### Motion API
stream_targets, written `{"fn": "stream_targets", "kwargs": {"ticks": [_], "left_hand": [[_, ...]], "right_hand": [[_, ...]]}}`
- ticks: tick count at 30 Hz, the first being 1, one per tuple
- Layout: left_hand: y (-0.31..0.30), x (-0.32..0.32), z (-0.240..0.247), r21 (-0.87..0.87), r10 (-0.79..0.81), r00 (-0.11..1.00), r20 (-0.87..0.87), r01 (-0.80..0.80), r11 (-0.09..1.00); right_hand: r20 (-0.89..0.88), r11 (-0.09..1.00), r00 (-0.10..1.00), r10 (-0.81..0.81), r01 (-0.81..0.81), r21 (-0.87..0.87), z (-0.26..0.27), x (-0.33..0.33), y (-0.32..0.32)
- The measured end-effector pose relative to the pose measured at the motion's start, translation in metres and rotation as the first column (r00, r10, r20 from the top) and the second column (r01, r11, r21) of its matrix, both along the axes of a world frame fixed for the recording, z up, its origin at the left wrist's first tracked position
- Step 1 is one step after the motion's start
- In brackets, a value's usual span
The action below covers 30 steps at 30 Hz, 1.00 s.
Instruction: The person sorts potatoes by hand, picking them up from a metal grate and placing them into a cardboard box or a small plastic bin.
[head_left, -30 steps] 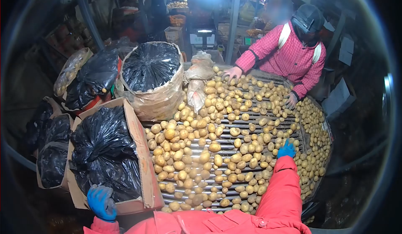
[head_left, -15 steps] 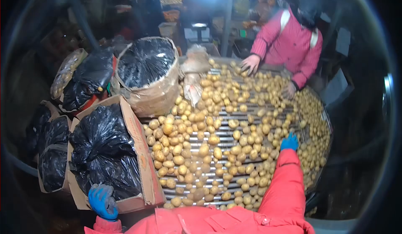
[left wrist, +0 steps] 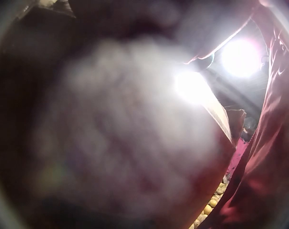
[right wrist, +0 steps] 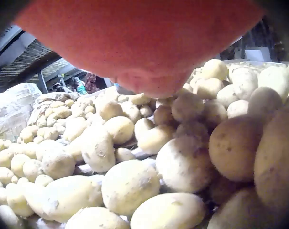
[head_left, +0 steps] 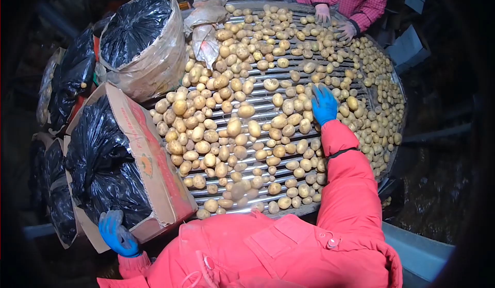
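In the head view, my blue-gloved right hand (head_left: pixel 324 105) lies with its fingers spread and fairly straight over loose potatoes (head_left: pixel 246 111) on a bed of metal bars (head_left: pixel 264 119). My left hand (head_left: pixel 117 233), also in a blue glove, rests at the near corner of a cardboard box (head_left: pixel 167 192) lined with black plastic (head_left: pixel 95 144). In the right wrist view, a red sleeve (right wrist: pixel 144 43) hides my hand, and potatoes (right wrist: pixel 131 187) fill the foreground. Blur covers most of the left wrist view, and the left hand does not show there.
Across the bars, another person's hands (head_left: pixel 346 30) touch the potatoes. A tall wrapped container (head_left: pixel 149 71) with a black liner stands behind the box, beside a crumpled plastic bag (head_left: pixel 206 43). Further black-lined boxes (head_left: pixel 62 205) stand at the left. Smaller potatoes crowd the right side.
The head view has tilted downward. My right hand has moved left and inward among the potatoes. The other person's hands have come closer together; my left hand stays at the box corner.
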<state>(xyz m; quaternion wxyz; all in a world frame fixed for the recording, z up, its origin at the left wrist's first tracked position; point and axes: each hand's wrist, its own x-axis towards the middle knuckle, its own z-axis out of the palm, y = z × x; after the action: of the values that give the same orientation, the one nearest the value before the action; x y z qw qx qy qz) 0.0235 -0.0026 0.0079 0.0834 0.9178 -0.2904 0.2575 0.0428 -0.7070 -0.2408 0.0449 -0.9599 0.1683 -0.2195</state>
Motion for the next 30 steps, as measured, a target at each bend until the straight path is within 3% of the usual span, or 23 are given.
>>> {"fn": "stream_targets", "kwargs": {"ticks": [2,3,6,9,12,13,16,19,21,25,27,30], "left_hand": [[0.000,0.000,0.000,0.005,0.007,1.000,-0.003,-0.007,1.000],[0.001,0.000,0.000,0.011,0.009,1.000,-0.004,-0.009,1.000],[0.003,-0.001,-0.001,0.018,0.006,1.000,-0.008,-0.006,1.000],[0.002,0.000,0.000,0.011,0.002,1.000,-0.005,-0.002,1.000],[-0.002,0.000,0.000,0.000,0.009,1.000,-0.002,-0.009,1.000],[-0.003,0.000,0.000,-0.003,0.017,1.000,-0.001,-0.017,1.000],[-0.004,0.000,0.000,-0.009,0.022,1.000,0.001,-0.022,1.000],[-0.001,0.001,0.001,-0.005,0.002,1.000,-0.011,-0.002,1.000],[0.000,0.001,0.001,-0.009,-0.007,1.000,-0.020,0.007,1.000],[-0.001,0.003,-0.001,-0.017,-0.013,0.999,-0.032,0.012,1.000],[-0.003,0.005,-0.002,-0.033,0.003,0.999,-0.036,-0.004,0.999],[-0.003,0.004,-0.002,-0.064,0.009,0.998,-0.056,-0.012,0.998]], "right_hand": [[0.039,0.994,0.998,0.051,-0.047,-0.097,-0.012,0.009,-0.007],[-0.002,0.999,0.999,0.044,-0.044,-0.028,-0.007,0.008,-0.011],[-0.318,0.976,0.930,-0.186,0.138,-0.167,0.009,0.004,-0.034],[-0.274,0.913,0.874,-0.401,0.358,-0.193,0.025,0.007,-0.038],[-0.159,0.967,0.955,-0.251,0.254,-0.006,0.014,0.018,-0.030],[-0.251,0.959,0.951,-0.182,0.228,0.169,0.030,0.022,-0.008],[-0.184,0.941,0.980,0.074,-0.008,0.337,0.003,0.005,0.030],[-0.035,0.990,0.998,-0.048,0.052,0.134,-0.029,-0.014,0.020],[-0.093,0.981,0.977,-0.191,0.186,-0.062,-0.023,-0.019,0.004],[-0.216,0.840,0.833,-0.509,0.425,-0.338,0.005,-0.032,-0.008],[-0.214,0.934,0.909,-0.357,0.350,-0.074,0.009,-0.019,-0.009],[-0.180,0.954,0.976,-0.125,0.168,0.249,-0.009,0.004,0.011]]}}
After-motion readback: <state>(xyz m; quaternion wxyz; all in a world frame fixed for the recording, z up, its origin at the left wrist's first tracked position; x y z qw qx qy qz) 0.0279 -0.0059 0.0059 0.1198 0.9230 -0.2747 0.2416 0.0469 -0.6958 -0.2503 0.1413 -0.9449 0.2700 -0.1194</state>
